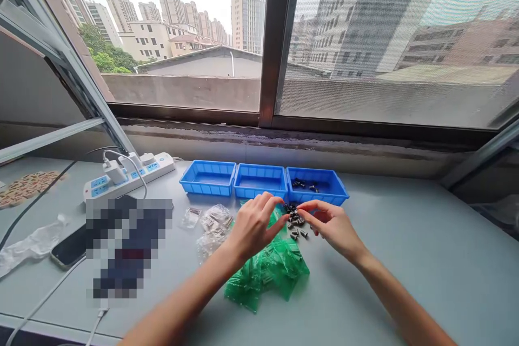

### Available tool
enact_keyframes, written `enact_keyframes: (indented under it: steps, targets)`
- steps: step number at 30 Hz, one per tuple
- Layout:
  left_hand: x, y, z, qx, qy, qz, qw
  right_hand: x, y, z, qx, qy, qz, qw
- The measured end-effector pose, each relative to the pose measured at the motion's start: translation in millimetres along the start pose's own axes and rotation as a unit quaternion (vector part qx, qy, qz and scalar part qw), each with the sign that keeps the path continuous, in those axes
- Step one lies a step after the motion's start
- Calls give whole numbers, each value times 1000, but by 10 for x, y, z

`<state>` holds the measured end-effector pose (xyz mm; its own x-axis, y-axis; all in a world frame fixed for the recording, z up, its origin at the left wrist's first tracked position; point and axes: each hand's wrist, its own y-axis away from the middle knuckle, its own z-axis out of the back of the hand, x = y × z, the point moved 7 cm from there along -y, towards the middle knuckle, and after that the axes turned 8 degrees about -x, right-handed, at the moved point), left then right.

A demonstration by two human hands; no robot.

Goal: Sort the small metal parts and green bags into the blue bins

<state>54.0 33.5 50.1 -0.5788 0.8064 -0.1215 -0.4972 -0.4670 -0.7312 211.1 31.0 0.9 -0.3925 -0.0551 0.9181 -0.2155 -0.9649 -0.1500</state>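
Many dark screws (295,220) lay between the left hand (253,224) and the right hand (334,227)

From the head view, the left hand was open, its thumb and forefinger curved apart just left of the screws. The right hand had its thumb and forefinger close together at the pile's other side; whether they gripped a screw could not be told. Green packets (279,275) lay on the tabletop (405,259) below the left hand, clear bags (214,219) left of it. Beyond both hands stood three blue trays (259,190), the rightmost containing more screws.
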Motion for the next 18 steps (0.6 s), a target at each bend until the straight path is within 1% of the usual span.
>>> enact_keyframes:
  steps: [2, 4, 8, 11, 18]
  targets:
    - [-5, -1, -7, 5, 2, -11, 1000, 28, 40, -87, 25, -45, -29, 998]
    - [-13, -2, -14, 11, 2, -21, 1000, 80, 71, -118, 25, -70, -42, 996]
    - [-41, 2, -21, 23, -5, -40, 999, 146, 103, -117, 11, -97, -47, 994]
    - [-51, 10, -25, 24, -9, -48, 999, 109, 107, -136, 12, -132, -62, 989]
    - [-62, 12, -10, -5, -1, -61, 998, 22, 101, -199, 24, -199, -108, 974]
